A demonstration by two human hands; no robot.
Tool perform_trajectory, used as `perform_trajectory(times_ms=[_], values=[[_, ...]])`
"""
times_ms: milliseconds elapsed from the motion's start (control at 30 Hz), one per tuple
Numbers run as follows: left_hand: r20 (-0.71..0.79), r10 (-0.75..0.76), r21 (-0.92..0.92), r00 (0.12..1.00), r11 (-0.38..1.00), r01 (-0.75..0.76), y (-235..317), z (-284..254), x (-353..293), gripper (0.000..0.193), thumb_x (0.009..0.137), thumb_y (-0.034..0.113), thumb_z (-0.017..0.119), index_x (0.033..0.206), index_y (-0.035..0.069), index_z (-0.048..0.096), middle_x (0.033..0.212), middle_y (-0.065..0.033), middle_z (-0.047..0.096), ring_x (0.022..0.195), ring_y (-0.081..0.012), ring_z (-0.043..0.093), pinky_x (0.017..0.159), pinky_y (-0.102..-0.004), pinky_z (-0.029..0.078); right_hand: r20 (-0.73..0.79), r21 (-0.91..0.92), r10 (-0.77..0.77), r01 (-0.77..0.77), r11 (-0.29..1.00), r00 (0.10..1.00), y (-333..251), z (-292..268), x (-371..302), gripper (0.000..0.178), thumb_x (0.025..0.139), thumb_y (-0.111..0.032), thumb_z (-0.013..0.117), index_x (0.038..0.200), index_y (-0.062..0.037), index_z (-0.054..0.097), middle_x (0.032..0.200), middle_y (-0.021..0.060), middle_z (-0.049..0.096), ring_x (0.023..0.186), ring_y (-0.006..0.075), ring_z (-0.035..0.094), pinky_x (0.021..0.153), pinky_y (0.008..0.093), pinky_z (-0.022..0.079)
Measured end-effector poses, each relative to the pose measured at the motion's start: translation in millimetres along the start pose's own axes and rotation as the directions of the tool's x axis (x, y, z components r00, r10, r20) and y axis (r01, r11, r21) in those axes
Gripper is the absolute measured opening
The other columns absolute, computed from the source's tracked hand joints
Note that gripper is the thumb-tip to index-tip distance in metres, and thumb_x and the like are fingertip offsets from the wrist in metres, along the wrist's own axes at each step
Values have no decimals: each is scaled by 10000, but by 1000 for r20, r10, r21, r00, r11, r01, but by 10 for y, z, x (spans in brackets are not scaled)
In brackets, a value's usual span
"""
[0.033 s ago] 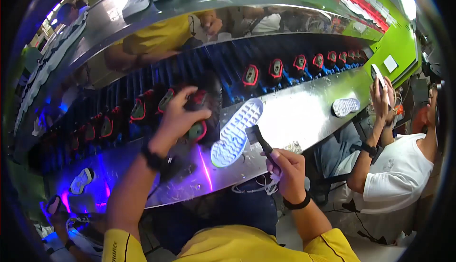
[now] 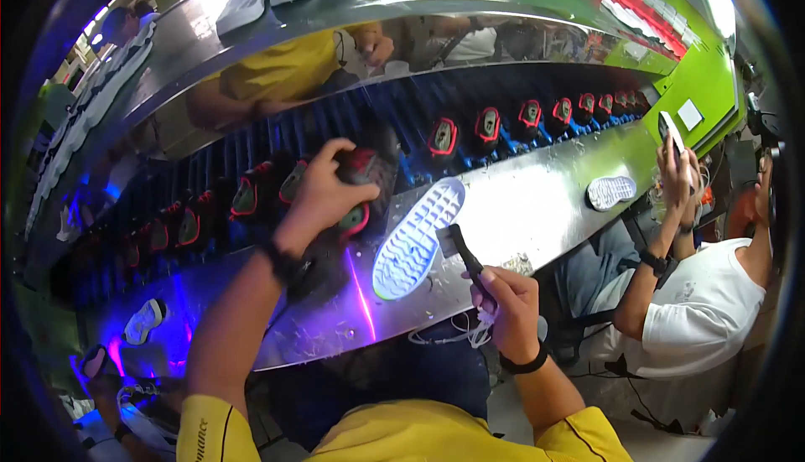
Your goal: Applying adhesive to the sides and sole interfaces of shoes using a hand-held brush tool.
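Note:
My left hand (image 2: 323,196) is closed over a dark shoe upper (image 2: 369,164) with a red-rimmed collar, thumb and forefinger on either side of its top. Its collar opening shows below the fingers, and part of the upper is hidden or blurred. In my right hand (image 2: 513,307) is a small black-handled brush (image 2: 463,254), gripped by the handle with its head tilted up to the left. A white, ridged shoe sole (image 2: 417,242) lies tread up on the metal ledge, between my hands and beside the brush head.
A row of dark, red-collared shoes (image 2: 443,137) stands on a roller conveyor (image 2: 402,97) behind the ledge (image 2: 545,202). Other soles (image 2: 610,192) lie along the ledge and the upper shelf (image 2: 184,38). A co-worker in a white shirt (image 2: 696,303) sits at the right, holding a sole.
My left hand has shifted slightly right and up, with its thumb farther over the shoe upper. The sole on the ledge has turned or shifted slightly. My right hand with the brush has barely moved.

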State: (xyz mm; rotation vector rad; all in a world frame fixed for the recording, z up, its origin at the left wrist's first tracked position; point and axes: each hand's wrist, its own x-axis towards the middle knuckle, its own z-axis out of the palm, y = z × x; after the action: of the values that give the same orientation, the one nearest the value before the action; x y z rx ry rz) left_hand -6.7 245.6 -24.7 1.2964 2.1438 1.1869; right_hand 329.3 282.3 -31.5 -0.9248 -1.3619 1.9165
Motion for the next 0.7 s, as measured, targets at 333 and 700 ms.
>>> perform_trajectory(times_ms=[333,700], values=[[-43,195,540,980,829,-141,-472,523,993,300,831,372,714,976,118,783,1002,-201,753,943,-405,725,850,-508,584,-26,-49,-12,11,999,1000,136,12,78,313,1037,-186,588,1005,76,756,709,12,613,593,45,432,571,223,308],[-185,-142,667,972,709,231,-1440,-1487,-29,539,653,319,855,1185,254,789,1126,-108,778,1076,-361,727,943,-464,580,77,-68,73,-68,995,994,203,249,-68,265,1047,-160,611,1070,57,763,700,1,620,580,37,429,544,224,282]])
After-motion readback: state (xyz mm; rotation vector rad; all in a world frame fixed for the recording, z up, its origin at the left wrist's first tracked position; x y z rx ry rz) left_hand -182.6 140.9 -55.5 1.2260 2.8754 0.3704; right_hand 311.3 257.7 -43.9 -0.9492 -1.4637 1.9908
